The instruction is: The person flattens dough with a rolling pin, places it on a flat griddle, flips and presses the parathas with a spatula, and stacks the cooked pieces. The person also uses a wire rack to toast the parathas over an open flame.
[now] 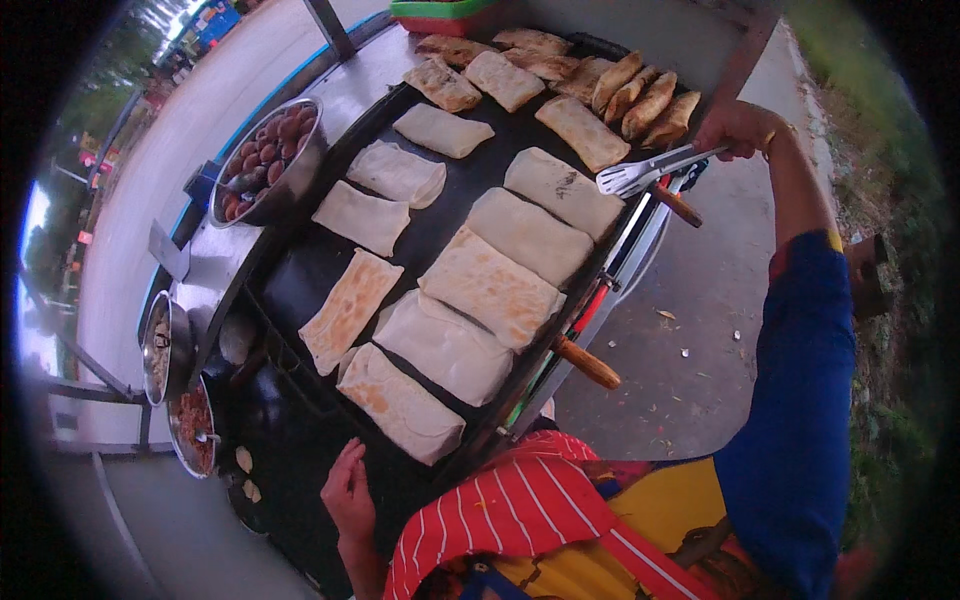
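Observation:
My right hand (739,131) grips a pair of metal tongs (637,172) with slotted ends. The tong tips are at the griddle's right edge, beside a pale rectangular flatbread (564,191) with a dark charred patch. More folded flatbreads lie in a row down the griddle (289,270): a pale one (529,232), a browned one (491,285), a white one (442,349) and a lightly browned one (401,405). Near that lowest bread, my left hand (349,491) is held empty, its fingers loosely bent.
Browned pastries (637,97) crowd the griddle's far end. A metal bowl of brown eggs (270,161) stands at left, above a scraper (169,251) and bowls of filling (159,352). Wooden handles (589,362) jut from the right side. A green-rimmed container (442,9) stands behind.

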A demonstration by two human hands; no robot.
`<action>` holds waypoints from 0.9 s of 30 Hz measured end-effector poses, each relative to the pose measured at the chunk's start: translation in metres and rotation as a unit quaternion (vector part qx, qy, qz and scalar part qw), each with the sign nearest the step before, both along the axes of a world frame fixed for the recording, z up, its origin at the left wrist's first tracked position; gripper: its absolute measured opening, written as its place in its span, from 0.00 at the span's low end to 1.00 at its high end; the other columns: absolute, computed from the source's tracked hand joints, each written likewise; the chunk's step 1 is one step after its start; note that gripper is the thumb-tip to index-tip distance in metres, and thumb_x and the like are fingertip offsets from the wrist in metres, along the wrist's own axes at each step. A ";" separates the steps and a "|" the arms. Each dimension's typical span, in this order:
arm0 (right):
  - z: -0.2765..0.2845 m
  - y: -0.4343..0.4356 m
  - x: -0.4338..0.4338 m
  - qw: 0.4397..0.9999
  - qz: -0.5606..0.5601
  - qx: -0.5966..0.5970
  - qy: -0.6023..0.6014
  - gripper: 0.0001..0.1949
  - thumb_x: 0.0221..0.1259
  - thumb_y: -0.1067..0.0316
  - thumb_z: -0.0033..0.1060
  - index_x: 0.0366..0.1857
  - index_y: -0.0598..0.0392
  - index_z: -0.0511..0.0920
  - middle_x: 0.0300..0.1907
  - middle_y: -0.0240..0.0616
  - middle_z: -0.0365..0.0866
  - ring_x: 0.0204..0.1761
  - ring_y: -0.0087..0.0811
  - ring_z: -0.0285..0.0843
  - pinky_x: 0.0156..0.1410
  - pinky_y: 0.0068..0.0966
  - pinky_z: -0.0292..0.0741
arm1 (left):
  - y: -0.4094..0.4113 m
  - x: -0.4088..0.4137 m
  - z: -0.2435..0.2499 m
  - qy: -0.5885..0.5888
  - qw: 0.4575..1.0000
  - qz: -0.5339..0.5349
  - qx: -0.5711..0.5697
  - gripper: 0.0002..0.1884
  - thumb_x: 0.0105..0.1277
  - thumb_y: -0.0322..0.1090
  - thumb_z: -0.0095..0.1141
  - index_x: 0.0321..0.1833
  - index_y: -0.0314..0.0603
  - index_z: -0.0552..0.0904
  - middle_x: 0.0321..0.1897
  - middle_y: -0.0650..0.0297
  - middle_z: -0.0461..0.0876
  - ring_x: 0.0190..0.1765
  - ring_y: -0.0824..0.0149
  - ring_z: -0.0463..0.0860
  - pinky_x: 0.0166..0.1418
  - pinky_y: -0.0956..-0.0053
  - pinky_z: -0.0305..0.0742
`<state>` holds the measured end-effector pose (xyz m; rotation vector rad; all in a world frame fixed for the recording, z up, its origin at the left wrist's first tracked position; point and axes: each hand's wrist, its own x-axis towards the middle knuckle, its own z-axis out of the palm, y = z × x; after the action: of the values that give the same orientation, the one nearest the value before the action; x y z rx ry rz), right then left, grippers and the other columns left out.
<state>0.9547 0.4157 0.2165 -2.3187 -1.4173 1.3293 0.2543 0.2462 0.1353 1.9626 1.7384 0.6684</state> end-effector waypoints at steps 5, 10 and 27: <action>-0.038 0.002 0.023 0.977 -0.108 -0.051 0.177 0.09 0.53 0.59 0.65 0.27 0.53 0.83 0.15 0.33 0.75 0.09 0.18 0.58 0.12 0.16 0.53 | -0.006 -0.003 -0.001 0.010 1.000 0.011 -0.016 0.10 0.70 0.23 0.53 0.50 0.34 0.85 0.53 0.50 0.85 0.57 0.55 0.84 0.62 0.66 0.76; -0.084 -0.011 -0.010 0.969 -0.028 0.041 0.243 0.10 0.63 0.59 0.58 0.31 0.52 0.83 0.19 0.24 0.73 0.14 0.14 0.60 0.18 0.14 0.56 | -0.007 0.000 -0.002 0.018 0.999 0.010 -0.030 0.11 0.70 0.23 0.52 0.50 0.35 0.85 0.52 0.50 0.85 0.57 0.55 0.84 0.62 0.66 0.76; -0.051 0.023 -0.198 0.922 -0.142 0.149 0.328 0.09 0.69 0.58 0.56 0.39 0.51 0.79 0.22 0.27 0.76 0.11 0.13 0.59 0.14 0.08 0.58 | -0.036 -0.039 -0.009 0.003 0.999 0.038 0.007 0.10 0.72 0.29 0.53 0.51 0.41 0.86 0.54 0.55 0.85 0.59 0.57 0.82 0.64 0.62 0.75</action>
<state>0.7570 0.4385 0.1652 -1.5791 -0.9394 1.4726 0.2158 0.2099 0.1262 1.9190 1.8238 0.7028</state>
